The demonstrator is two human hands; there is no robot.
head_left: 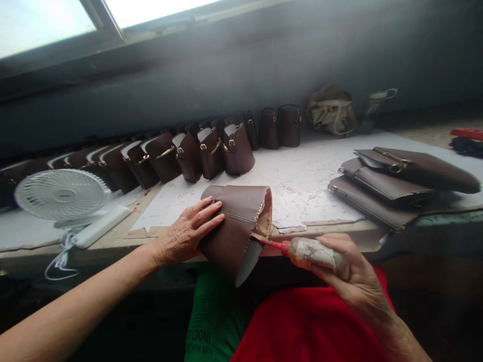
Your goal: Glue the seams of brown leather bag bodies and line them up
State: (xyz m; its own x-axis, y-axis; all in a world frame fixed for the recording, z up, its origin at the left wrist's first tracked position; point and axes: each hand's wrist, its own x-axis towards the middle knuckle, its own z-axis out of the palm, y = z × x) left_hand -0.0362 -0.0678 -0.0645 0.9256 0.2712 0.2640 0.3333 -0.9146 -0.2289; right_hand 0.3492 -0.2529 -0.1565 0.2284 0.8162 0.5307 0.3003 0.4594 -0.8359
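A long workbench [113,241] runs along a dark grey wall [241,65]. Its top is covered by a worn white sheet [302,181], chipped and peeling at the front edge. Above the wall, a window [45,20] admits bright daylight at upper left; the wall beneath it lies in shadow. A small white desk fan [60,193] stands at the left end of the bench, its cord [60,261] hanging over the edge. The area below the bench is dark.

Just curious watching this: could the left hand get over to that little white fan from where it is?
Probably yes. The left hand rests on the brown leather piece, and the bench edge between it and the white fan looks free.
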